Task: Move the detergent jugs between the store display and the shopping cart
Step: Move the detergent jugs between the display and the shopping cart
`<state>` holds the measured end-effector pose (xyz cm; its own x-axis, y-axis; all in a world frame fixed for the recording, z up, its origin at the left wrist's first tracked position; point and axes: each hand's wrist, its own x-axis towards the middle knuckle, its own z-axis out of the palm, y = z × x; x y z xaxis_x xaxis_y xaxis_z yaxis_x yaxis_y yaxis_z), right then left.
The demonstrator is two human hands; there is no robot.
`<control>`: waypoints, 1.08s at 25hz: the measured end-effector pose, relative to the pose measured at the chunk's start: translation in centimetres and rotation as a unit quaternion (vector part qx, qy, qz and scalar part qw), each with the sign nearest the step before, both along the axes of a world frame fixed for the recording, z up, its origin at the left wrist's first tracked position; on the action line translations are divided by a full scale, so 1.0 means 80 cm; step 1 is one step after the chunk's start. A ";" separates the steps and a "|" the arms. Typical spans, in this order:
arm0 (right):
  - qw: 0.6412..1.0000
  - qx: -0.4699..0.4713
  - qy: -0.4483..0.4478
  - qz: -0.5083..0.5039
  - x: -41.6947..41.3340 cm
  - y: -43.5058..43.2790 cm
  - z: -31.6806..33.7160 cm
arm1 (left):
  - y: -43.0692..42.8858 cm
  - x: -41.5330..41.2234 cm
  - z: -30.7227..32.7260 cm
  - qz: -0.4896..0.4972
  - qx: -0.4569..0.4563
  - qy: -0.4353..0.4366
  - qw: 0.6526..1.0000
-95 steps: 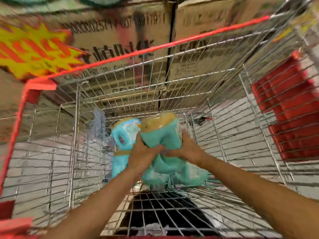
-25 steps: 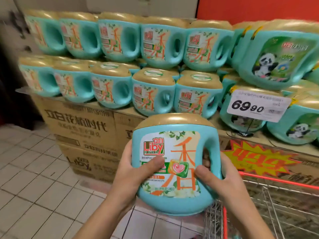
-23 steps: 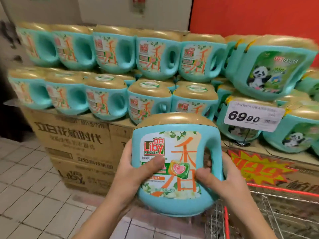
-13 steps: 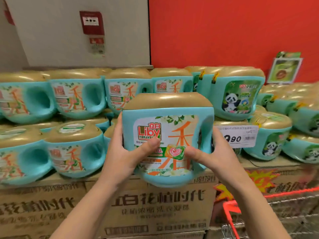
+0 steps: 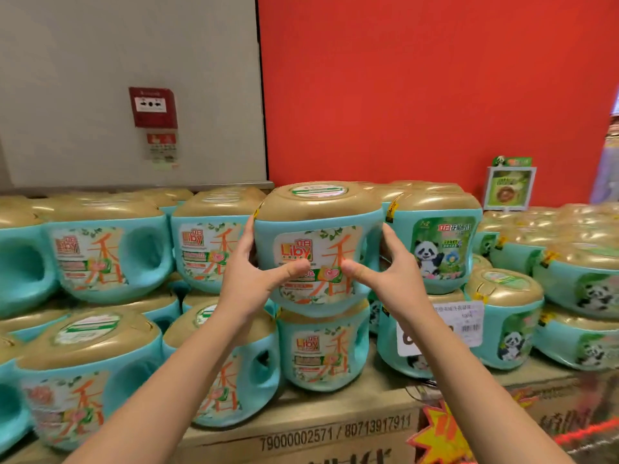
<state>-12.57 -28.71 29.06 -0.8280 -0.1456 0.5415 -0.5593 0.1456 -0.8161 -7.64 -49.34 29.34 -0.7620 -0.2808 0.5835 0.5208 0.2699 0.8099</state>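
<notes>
A teal detergent jug (image 5: 318, 242) with a gold lid and a Liby label stands in the upper row of the store display, on top of another teal jug (image 5: 321, 353). My left hand (image 5: 249, 272) grips its left side, thumb across the label. My right hand (image 5: 388, 272) grips its right side, thumb on the label too. Several like jugs (image 5: 107, 259) fill the display to the left. Panda-label jugs (image 5: 438, 249) stand to the right. Only a red edge of the shopping cart (image 5: 589, 432) shows at the bottom right.
The jugs stand on stacked cardboard boxes (image 5: 301, 433). A white price tag (image 5: 459, 324) hangs in front of the panda jugs. Behind are a grey wall with a red alarm box (image 5: 153, 107) and a red wall (image 5: 418, 88).
Both hands carried the jug up from the cart, forward and up onto the display's upper row. The view rose with it and the cart dropped almost out of sight.
</notes>
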 end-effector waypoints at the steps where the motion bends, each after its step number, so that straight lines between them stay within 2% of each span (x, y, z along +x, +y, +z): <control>1: 1.000 -0.007 -0.007 -0.002 -0.009 -0.001 -0.004 | 0.000 -0.008 -0.003 0.003 0.000 -0.010 1.000; 8: 0.999 -0.029 -0.013 -0.014 -0.043 -0.005 -0.034 | 0.008 -0.043 -0.017 0.005 -0.008 -0.073 0.997; 14: 0.996 -0.007 0.018 -0.085 -0.058 -0.017 -0.034 | 0.006 -0.055 -0.010 0.083 -0.134 -0.168 0.973; 20: 0.996 -0.002 0.048 -0.081 -0.066 -0.026 -0.047 | 0.014 -0.058 -0.031 0.099 -0.043 -0.163 0.981; 27: 0.994 0.028 0.031 -0.102 -0.060 -0.032 -0.053 | 0.017 -0.055 -0.033 0.112 -0.032 -0.148 0.982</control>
